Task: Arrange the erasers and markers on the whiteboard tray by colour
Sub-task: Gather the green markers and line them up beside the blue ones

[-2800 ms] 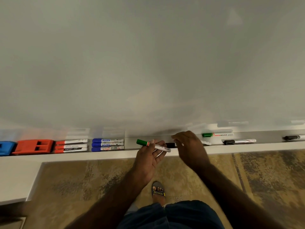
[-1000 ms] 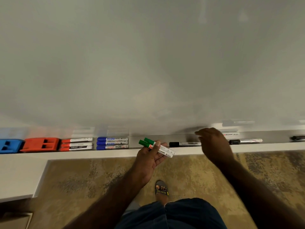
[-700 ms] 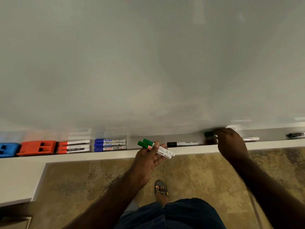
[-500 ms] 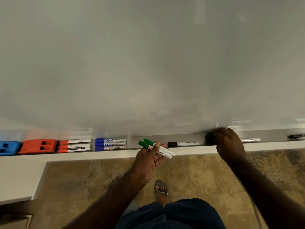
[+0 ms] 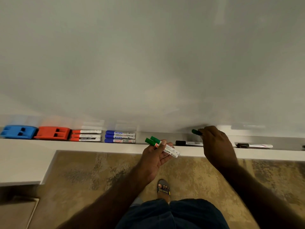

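On the whiteboard tray point(image 5: 148, 147) lie, from the left, a blue eraser point(image 5: 17, 132), a red eraser point(image 5: 52, 133), three red markers point(image 5: 86, 135) and three blue markers point(image 5: 120, 136). My left hand point(image 5: 154, 158) holds two green markers point(image 5: 156, 143) just in front of the tray. My right hand point(image 5: 216, 142) grips a third green marker point(image 5: 196, 132), lifted a little above the tray; only its cap end shows. A black marker point(image 5: 189, 143) lies between my hands and another black marker point(image 5: 254, 145) lies to the right.
The whiteboard point(image 5: 148, 63) fills the upper view. A white ledge point(image 5: 21, 162) juts out at the lower left. Below is a patterned brown floor point(image 5: 99, 171) with my sandalled foot point(image 5: 163, 187). A dark object point(image 5: 303, 147) sits at the tray's far right edge.
My right hand reached right, closed on the green marker on the tray and has brought it leftward, lifted off the tray. My left hand kept still with its two green markers.
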